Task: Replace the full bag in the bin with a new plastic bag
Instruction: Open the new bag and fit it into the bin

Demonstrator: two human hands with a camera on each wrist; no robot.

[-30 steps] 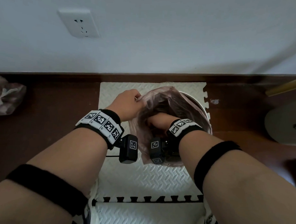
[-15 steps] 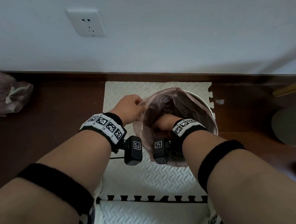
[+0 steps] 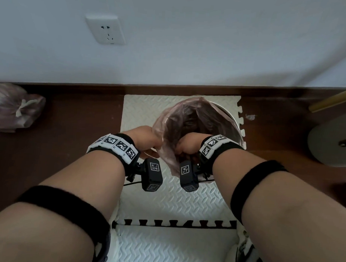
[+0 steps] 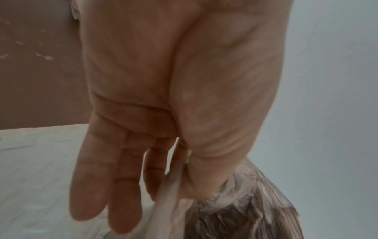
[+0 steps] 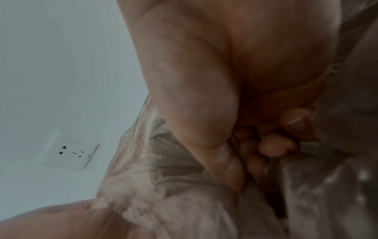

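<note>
Hands meet at the near edge of a translucent pink plastic bag (image 3: 196, 120) sitting in a round bin (image 3: 232, 118). Left hand (image 3: 146, 139) pinches the bag's edge between thumb and forefinger, other fingers loose. Right hand (image 3: 188, 144), partly hidden inside the bag's mouth, curls on bunched film. Bin mostly hidden; it stands on a white foam mat (image 3: 141, 112). Tied full bag (image 3: 16, 107), cut off, lies far left.

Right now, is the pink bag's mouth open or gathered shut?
Open: the pink bag gapes above the bin, left hand and right hand gripping its edge.
</note>
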